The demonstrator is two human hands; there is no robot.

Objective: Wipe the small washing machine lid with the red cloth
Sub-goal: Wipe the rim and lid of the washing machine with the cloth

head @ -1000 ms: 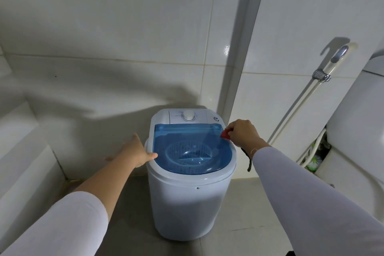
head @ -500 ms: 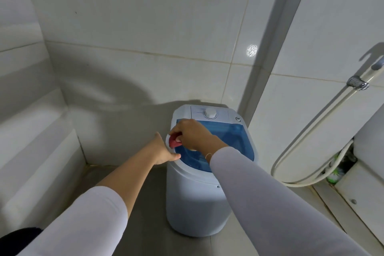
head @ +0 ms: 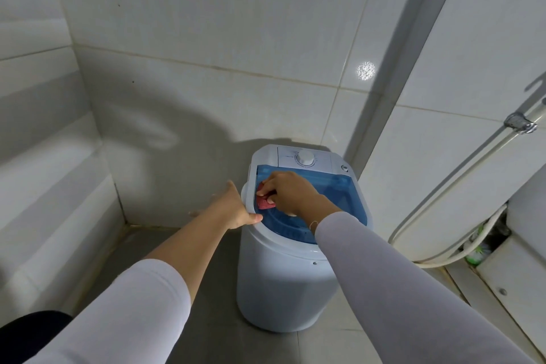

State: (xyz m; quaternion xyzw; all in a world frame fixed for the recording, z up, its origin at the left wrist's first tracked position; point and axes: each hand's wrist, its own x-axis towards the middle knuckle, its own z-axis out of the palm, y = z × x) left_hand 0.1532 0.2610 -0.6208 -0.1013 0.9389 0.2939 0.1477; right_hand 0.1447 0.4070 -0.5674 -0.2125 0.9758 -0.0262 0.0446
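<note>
The right hand (head: 291, 192) is pinching the bunched red cloth (head: 263, 203) against the blue lid (head: 336, 195) at its nine-o'clock edge while the spread left hand (head: 236, 210) is bracing the small washing machine (head: 283, 284), which is risking tipping if the push grows.

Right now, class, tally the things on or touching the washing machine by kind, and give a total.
Hands: 2, left hand and right hand
Red cloth: 1
Blue lid: 1
White dial: 1
Total: 5
</note>
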